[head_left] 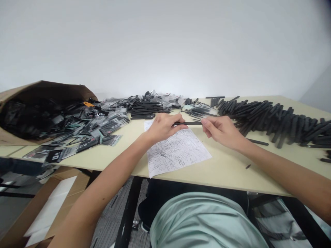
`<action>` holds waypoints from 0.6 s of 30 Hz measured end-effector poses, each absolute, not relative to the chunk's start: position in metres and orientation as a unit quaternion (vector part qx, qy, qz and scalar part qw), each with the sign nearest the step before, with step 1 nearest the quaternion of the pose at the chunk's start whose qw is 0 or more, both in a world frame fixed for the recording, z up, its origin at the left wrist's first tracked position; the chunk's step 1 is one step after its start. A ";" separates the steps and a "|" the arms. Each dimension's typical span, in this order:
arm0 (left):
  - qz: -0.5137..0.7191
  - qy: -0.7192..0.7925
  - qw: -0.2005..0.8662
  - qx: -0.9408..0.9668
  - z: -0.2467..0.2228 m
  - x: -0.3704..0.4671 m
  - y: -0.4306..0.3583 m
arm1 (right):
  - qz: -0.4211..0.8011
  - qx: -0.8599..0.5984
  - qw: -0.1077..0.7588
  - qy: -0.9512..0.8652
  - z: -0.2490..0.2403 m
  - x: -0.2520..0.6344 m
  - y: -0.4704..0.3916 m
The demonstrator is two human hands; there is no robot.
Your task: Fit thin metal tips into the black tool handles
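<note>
A slim black pen (192, 123) lies level between my two hands, above the table. My left hand (165, 126) grips its left end between thumb and fingers. The other end is pinched by my right hand (219, 130), whose fingers hide the tip. Below my left hand a white sheet (178, 151) covered in scribbles rests on the table. Just behind the hands is a spread of thin refill-like sticks (199, 111). Close to my right hand a long heap of thick black pen-like pieces (271, 120) runs to the right.
On the left, a cardboard box (46, 86) on its side spills plastic packets (103, 129). A stack of black pens (144, 109) lies at the back. A small dark piece (248, 166) sits near the table's (227, 172) front edge. Another carton (62, 193) stands below, left.
</note>
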State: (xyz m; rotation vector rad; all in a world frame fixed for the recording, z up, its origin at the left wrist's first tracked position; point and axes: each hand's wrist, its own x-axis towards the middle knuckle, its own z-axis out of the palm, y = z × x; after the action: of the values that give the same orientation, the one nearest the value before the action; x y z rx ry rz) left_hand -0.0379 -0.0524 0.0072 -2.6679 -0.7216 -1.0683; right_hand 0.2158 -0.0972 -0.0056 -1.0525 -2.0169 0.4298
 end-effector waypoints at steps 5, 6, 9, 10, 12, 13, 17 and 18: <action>-0.360 -0.228 0.095 -0.899 0.007 -0.040 -0.052 | 0.181 -0.433 0.372 -0.801 -0.004 0.216 -0.099; -0.360 -0.227 0.098 -0.900 0.007 -0.040 -0.051 | 0.188 -0.438 0.366 -0.799 -0.004 0.215 -0.098; -0.366 -0.212 0.108 -0.900 0.006 -0.040 -0.050 | 0.215 -0.454 0.347 -0.792 -0.004 0.215 -0.098; -0.368 -0.204 0.112 -0.900 0.006 -0.040 -0.050 | 0.232 -0.463 0.339 -0.786 -0.004 0.214 -0.099; -0.374 -0.193 0.125 -0.898 0.006 -0.040 -0.050 | 0.285 -0.480 0.322 -0.765 -0.003 0.213 -0.100; -0.373 -0.191 0.133 -0.898 0.007 -0.039 -0.050 | 0.316 -0.487 0.316 -0.750 -0.003 0.213 -0.101; -0.353 -0.179 0.159 -0.904 0.008 -0.039 -0.050 | 0.406 -0.491 0.338 -0.693 -0.002 0.209 -0.103; -0.351 -0.176 0.161 -0.905 0.008 -0.039 -0.050 | 0.414 -0.492 0.345 -0.684 -0.003 0.209 -0.103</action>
State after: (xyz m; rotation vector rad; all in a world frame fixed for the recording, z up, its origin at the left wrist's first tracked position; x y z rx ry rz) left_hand -0.0389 -0.0501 0.0077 -2.5855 -0.5027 -1.0028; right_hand 0.2087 -0.1031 -0.0026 -1.2784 -1.7748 1.0752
